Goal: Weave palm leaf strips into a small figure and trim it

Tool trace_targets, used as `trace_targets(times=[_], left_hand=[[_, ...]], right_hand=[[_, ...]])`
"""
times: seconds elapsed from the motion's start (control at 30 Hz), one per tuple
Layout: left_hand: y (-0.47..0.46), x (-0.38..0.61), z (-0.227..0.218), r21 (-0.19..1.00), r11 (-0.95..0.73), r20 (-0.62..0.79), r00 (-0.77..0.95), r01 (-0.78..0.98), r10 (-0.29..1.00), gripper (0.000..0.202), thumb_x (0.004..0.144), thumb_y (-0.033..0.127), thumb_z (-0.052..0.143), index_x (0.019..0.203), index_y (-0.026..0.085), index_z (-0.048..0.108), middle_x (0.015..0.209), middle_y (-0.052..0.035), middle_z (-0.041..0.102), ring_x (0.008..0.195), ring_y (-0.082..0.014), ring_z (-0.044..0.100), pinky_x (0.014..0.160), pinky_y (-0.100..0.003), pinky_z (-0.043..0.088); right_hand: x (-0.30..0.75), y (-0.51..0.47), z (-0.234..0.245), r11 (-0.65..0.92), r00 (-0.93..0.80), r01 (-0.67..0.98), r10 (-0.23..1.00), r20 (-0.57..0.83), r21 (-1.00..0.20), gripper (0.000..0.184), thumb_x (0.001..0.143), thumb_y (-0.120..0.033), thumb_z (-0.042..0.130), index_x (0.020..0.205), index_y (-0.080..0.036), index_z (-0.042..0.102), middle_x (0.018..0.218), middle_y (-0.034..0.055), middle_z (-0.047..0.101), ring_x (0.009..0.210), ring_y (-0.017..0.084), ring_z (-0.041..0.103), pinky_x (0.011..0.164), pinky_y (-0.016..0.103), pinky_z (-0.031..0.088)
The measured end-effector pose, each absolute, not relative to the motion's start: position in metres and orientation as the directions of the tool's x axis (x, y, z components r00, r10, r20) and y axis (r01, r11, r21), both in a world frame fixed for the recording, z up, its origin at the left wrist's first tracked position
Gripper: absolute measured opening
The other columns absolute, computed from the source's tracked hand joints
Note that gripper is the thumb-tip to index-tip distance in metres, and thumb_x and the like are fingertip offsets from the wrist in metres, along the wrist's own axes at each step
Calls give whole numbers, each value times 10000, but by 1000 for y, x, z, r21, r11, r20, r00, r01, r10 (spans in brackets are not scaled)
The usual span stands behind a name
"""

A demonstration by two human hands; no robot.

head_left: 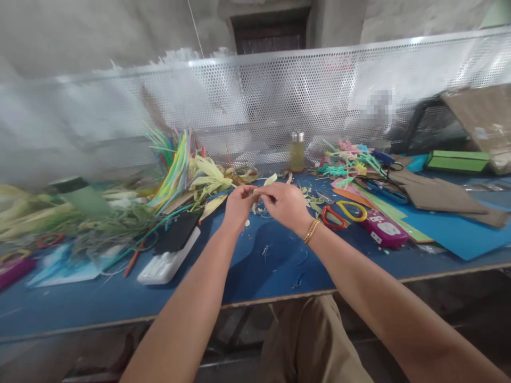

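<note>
Above the middle of the blue table, my left hand [240, 200] and my right hand [285, 199] meet at the fingertips. Both are closed in a pinch on a small pale piece [256, 191] that looks like corn husk; most of it is hidden by the fingers. Just behind them a pale yellow-green husk strip [271, 180] shows, and I cannot tell whether it is part of the held piece. A bunch of pale corn husks [211, 174] lies to the left of my left hand. Red-handled scissors [334, 217] and yellow-handled scissors [352, 211] lie right of my right wrist.
Coloured stems [175, 170] stand at back left, near a black phone [175, 234] on a white case [170, 268]. A bottle [297, 152] stands by the perforated metal panel [271, 106]. At right are a purple box [384, 230], blue paper [447, 234] and brown card [435, 191].
</note>
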State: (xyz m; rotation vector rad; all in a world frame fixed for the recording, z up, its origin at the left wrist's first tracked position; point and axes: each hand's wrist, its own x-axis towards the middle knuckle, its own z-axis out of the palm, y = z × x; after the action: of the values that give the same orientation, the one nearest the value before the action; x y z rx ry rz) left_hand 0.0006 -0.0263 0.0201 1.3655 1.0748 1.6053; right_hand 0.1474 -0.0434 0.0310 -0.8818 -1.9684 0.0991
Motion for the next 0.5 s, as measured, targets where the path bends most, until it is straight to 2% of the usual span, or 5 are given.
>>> trace_targets(times=[0.13,0.37,0.5], left_hand=[[-27,0,19,937,-348,344,-96,-29,934,260,581,255,764,727,182,562,555,38,578,492,-89,465,509,-221,309],[-24,-1,16,945,-323,322,-37,-43,946,200,608,254,745,718,174,598,572,14,606,449,-73,407,465,-227,263],[-24,0,16,945,-277,280,-5,-174,960,224,584,256,774,731,168,629,595,7,601,481,-84,466,469,-226,300]], right_hand=[[149,-34,27,752,-293,287,659,693,-594,193,816,-198,580,948,-213,719,806,34,688,707,159,592,685,302,443],[151,-29,28,755,-246,205,656,714,-623,122,827,-267,615,837,-248,735,848,27,667,854,169,593,812,333,457],[147,-27,25,649,-223,34,746,627,-760,114,805,-299,629,867,-225,690,791,21,678,744,156,627,750,330,498]])
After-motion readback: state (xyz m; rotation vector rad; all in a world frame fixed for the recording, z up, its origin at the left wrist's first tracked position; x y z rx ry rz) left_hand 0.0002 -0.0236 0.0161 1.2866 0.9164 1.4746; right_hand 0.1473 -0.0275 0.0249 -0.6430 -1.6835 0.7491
